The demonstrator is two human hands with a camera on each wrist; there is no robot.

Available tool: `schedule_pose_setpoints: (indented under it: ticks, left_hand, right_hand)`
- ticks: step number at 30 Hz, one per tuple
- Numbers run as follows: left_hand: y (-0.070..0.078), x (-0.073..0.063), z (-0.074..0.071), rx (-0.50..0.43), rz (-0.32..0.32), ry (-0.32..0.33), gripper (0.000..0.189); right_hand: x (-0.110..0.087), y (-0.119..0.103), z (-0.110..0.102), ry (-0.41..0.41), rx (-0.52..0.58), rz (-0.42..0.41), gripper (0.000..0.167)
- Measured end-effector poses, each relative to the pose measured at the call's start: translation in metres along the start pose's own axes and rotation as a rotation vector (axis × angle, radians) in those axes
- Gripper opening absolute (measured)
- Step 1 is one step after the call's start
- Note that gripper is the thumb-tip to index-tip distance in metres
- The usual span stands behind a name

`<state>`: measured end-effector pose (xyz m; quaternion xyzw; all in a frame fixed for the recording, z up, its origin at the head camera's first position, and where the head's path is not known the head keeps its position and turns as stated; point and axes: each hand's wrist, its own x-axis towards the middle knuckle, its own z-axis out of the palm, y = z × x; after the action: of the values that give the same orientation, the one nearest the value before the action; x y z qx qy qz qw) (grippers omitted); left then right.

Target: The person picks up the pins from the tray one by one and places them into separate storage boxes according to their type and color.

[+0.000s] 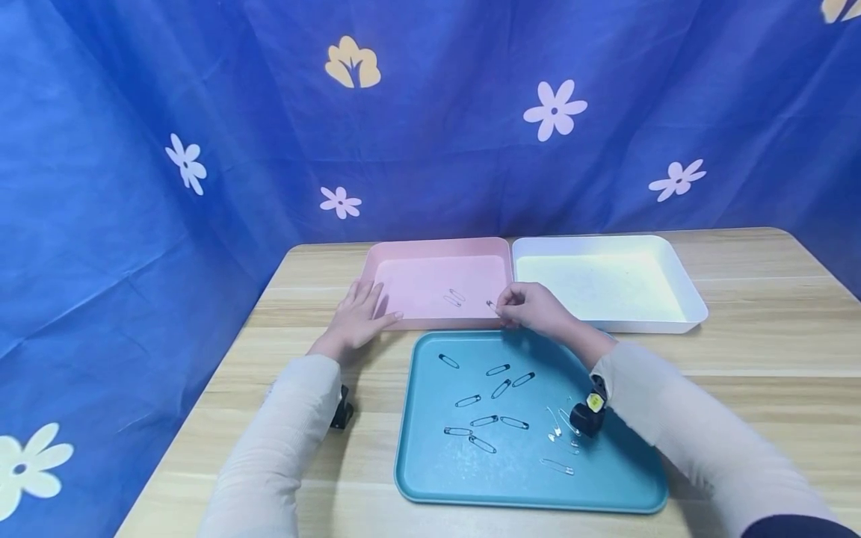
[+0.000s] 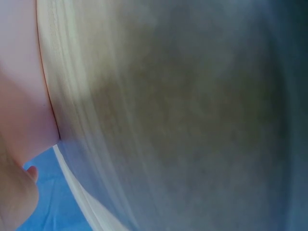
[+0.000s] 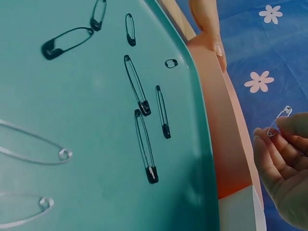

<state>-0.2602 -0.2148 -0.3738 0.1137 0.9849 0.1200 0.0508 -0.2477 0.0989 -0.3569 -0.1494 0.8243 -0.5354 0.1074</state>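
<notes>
Over the right front corner of the pink tray [image 1: 437, 323], my right hand [image 1: 534, 308] pinches a silver-looking safety pin [image 3: 280, 120] between thumb and fingertips. My left hand [image 1: 356, 317] rests at the pink tray's left front corner with its fingers spread. Two safety pins [image 1: 454, 297] lie inside the pink tray. On the teal tray [image 1: 538, 502] lie several black safety pins [image 1: 501, 388], spread over its left and middle. Several silver safety pins [image 1: 557, 467] are at its right, partly hidden by the right wrist camera.
A white tray [image 1: 605, 326] stands right beside the pink one at the back of the wooden table [image 1: 760, 329]. Behind the table hangs a blue flowered cloth [image 1: 430, 119]. The left wrist view shows mostly blurred table and the pink tray's side [image 2: 29, 110].
</notes>
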Motion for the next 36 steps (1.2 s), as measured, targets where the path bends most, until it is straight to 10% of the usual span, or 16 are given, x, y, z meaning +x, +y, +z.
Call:
schedule_pose_setpoints:
  ticks: [19,36]
  left_hand:
    - [-0.001,0.001,0.001,0.011,-0.008,-0.007,0.082]
    - [-0.002,0.003,0.001,0.005,-0.008,0.011,0.084]
  right_hand:
    - [0.041,-0.006,0.015,0.083,0.082,0.120,0.012]
    - [0.071,-0.005,0.021,0.112,-0.166,0.106,0.011]
